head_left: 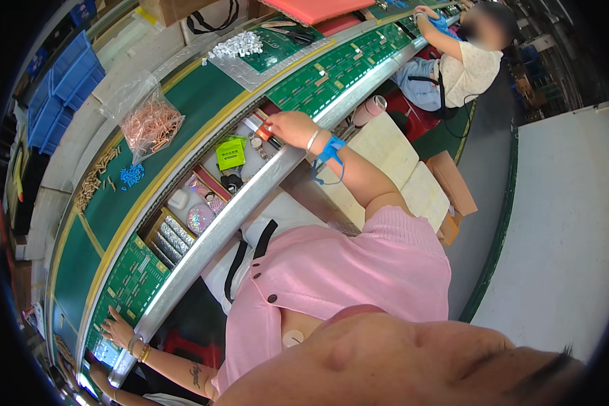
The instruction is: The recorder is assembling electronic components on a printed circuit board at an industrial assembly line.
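My left hand [118, 329] is at the lower left, fingers spread over the lower end of a green circuit board [132, 274]. That board lies along the metal rail [203, 247]. My right hand [293, 128], with a blue wrist strap [331, 149], has its fingers curled at the upper end of the open compartments. Its fingertips meet a narrow red-and-white object [256, 124]; whether they grip it or something smaller is hidden. Just beyond this hand, a row of green circuit boards [345, 71] runs along the rail.
Compartments below the rails hold a green packet [231, 154], a watch [257, 144] and silvery strips [172, 238]. On the green belt lie a bag of copper-coloured parts [152, 125], blue parts [132, 176] and white parts [237, 45]. Another person [470, 57] sits farther along; someone's arm [111, 389] shows lower left.
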Motion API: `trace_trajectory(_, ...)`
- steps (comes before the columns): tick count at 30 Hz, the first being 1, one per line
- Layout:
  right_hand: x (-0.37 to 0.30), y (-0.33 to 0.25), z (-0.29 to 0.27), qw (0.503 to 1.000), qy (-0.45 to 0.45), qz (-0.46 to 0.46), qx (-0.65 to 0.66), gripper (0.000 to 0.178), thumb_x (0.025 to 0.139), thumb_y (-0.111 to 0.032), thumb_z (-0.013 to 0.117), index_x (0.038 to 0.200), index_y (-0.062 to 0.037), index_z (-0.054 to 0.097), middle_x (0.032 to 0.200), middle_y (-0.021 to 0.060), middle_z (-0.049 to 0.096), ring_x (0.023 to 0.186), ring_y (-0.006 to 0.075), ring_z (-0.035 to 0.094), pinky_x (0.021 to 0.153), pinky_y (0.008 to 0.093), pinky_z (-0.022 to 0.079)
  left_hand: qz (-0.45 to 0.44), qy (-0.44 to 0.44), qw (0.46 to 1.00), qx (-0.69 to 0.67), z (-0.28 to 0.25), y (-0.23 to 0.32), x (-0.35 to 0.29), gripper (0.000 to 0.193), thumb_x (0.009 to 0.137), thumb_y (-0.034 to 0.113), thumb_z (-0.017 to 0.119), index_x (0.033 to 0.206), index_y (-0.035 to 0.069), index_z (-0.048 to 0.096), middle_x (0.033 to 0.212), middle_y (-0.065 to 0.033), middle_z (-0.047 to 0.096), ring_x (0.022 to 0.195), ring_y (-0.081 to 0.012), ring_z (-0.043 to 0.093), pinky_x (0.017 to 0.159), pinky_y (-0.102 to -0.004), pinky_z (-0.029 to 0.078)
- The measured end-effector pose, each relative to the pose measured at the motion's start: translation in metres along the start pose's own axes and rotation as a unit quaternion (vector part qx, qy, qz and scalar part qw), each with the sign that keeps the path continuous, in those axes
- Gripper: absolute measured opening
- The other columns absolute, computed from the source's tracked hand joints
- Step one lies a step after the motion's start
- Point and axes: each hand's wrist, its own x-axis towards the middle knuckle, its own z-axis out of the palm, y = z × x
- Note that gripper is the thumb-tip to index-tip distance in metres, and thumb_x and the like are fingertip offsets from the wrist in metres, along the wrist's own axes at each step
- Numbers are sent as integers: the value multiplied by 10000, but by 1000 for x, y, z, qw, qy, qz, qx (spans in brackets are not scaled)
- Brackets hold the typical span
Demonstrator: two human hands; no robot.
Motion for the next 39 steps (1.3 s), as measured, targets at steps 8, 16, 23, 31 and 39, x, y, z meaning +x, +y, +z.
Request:
trace_trajectory(8,17,-5,-18,997,10,-66,-22,221,814,-236,499,888,-69,623,798,158,630,775,312,611,692,423,479,110,117,974,162,-14,15,-28,418,940,422,293,1197,159,490,1196,-191,514,1170,-335,425,1002,-455,285)
trace_trajectory(16,92,-88,-10,972,135,-175,79,61,739,-132,610,785,-123,649,703,38,574,733,246,518,642,364,436,95,103,990,-13,-55,85,-82,657,893,498,371,1189,-79,477,1333,-211,376,1255,-412,266,1046,-435,234)
trace_trajectory(23,135,-139,40,966,128,-217,65,28,703,-145,643,726,-130,646,712,14,568,766,228,522,654,347,451,174,137,969,-109,-87,128,-113,630,859,477,464,1185,-62,486,1339,-196,366,1265,-385,267,988,-452,319)
trace_trajectory(31,139,-156,52,947,153,-258,-112,95,705,-189,663,739,-111,621,799,28,560,839,222,524,676,343,462,298,213,871,-327,-149,183,-72,227,757,256,637,834,44,655,969,-97,601,1006,-318,492,853,-392,404)
trace_trajectory(39,132,-150,51,951,174,-255,-14,34,748,-128,614,767,-108,594,800,29,565,816,237,540,678,351,466,345,287,808,-381,-131,260,0,98,737,161,644,817,109,668,905,-40,600,905,-263,518,764,-347,451)
